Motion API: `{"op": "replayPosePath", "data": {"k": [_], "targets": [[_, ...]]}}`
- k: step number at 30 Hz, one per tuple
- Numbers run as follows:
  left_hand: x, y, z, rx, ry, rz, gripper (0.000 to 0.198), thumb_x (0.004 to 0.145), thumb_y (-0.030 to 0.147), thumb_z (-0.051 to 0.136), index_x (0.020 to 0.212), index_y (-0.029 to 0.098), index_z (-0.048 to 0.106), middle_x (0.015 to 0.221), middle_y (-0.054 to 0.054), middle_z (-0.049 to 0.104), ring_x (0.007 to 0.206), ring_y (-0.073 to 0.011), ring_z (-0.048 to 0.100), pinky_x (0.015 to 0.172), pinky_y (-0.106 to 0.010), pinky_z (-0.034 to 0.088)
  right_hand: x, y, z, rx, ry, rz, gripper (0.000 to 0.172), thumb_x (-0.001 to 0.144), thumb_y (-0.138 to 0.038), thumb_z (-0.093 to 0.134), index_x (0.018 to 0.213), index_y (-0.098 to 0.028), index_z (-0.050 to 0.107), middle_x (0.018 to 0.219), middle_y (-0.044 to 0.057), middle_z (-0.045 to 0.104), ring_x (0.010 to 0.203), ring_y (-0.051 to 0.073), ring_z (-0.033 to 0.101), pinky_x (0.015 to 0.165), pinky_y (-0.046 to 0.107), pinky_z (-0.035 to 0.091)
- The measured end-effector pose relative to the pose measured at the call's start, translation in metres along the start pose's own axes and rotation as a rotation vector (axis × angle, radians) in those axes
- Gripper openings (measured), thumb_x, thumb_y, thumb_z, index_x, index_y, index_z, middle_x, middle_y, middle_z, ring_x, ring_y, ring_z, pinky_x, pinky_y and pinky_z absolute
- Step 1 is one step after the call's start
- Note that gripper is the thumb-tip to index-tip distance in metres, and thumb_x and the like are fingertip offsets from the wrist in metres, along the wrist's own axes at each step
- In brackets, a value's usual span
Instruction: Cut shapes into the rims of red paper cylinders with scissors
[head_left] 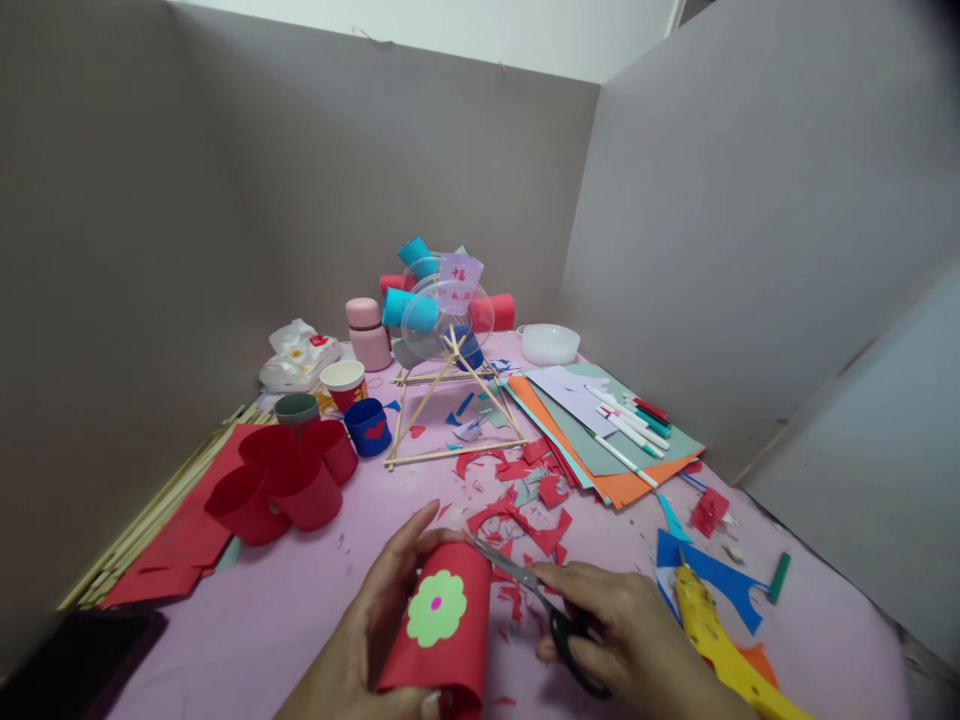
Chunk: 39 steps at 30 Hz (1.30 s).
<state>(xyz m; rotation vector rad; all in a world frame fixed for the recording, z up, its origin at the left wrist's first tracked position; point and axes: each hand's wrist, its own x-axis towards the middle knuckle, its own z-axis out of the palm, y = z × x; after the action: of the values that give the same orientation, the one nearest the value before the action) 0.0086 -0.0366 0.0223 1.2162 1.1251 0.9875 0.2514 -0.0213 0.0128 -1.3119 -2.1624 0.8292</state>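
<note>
My left hand [379, 610] is wrapped round a red paper tube [457, 660] that lies tilted near the front edge. A pale green paper flower [437, 608] with a magenta centre is on the tube's side. In my right hand [615, 625] is a pair of scissors [536, 585] with black handles, its blades at the tube's far rim. Red paper scraps [525, 525] lie scattered just beyond the blades. The tube's inside is mostly hidden.
A stick-framed wheel model [454, 345] stands at the back centre. Several red paper cups [304, 485] and a blue cup [367, 427] are on the left. Coloured sheets [615, 455] with markers [634, 430] lie right, nearer me a yellow glue gun [709, 630].
</note>
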Motion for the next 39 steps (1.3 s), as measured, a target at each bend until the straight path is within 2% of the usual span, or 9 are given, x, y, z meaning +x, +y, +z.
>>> {"op": "replayPosePath", "data": {"k": [8, 14, 20, 32, 39], "targets": [[-0.0001, 0.0009, -0.0012, 0.003, 0.005, 0.002, 0.097, 0.045, 0.056, 0.083, 0.131, 0.049, 0.039, 0.136, 0.001, 0.052, 0.135, -0.0340, 0.031, 0.105, -0.044, 0.033, -0.0027, 0.0000, 0.0000, 0.019, -0.004, -0.001, 0.021, 0.075, -0.019, 0.070, 0.094, -0.027, 0.070, 0.074, -0.004, 0.068, 0.063, 0.012, 0.060, 0.057, 0.016, 0.037], [-0.0003, -0.0005, -0.0032, 0.006, -0.017, 0.022, 0.093, 0.047, 0.057, 0.081, 0.129, 0.054, 0.038, 0.135, 0.005, 0.054, 0.133, -0.0319, 0.036, 0.100, -0.040, 0.039, -0.0034, -0.0011, 0.0008, 0.004, 0.009, -0.005, 0.023, 0.073, -0.017, 0.071, 0.094, -0.026, 0.070, 0.074, -0.004, 0.069, 0.064, 0.012, 0.061, 0.057, 0.015, 0.037], [-0.0003, -0.0003, -0.0023, -0.011, 0.000, 0.013, 0.094, 0.045, 0.057, 0.082, 0.129, 0.052, 0.040, 0.134, 0.004, 0.054, 0.131, -0.0313, 0.039, 0.102, -0.040, 0.037, -0.0028, -0.0002, -0.0004, 0.009, 0.015, -0.014, 0.021, 0.074, -0.017, 0.069, 0.094, -0.026, 0.070, 0.074, -0.004, 0.069, 0.063, 0.012, 0.061, 0.057, 0.016, 0.037], [0.0007, -0.0017, -0.0054, -0.005, -0.041, 0.032, 0.094, 0.048, 0.059, 0.080, 0.131, 0.052, 0.038, 0.133, 0.003, 0.054, 0.130, -0.0312, 0.040, 0.101, -0.039, 0.038, -0.0051, 0.0054, 0.0017, -0.040, 0.004, -0.015, 0.013, 0.078, -0.020, 0.063, 0.088, -0.024, 0.070, 0.075, -0.002, 0.072, 0.066, 0.014, 0.066, 0.058, 0.017, 0.039], [0.0009, -0.0018, -0.0059, 0.050, -0.032, 0.035, 0.097, 0.048, 0.060, 0.079, 0.133, 0.050, 0.035, 0.137, 0.000, 0.050, 0.134, -0.0319, 0.033, 0.100, -0.040, 0.040, -0.0045, 0.0053, 0.0015, -0.084, 0.037, -0.024, 0.035, 0.076, -0.020, 0.065, 0.110, -0.028, 0.065, 0.083, -0.001, 0.069, 0.071, 0.016, 0.063, 0.062, 0.020, 0.041]]}}
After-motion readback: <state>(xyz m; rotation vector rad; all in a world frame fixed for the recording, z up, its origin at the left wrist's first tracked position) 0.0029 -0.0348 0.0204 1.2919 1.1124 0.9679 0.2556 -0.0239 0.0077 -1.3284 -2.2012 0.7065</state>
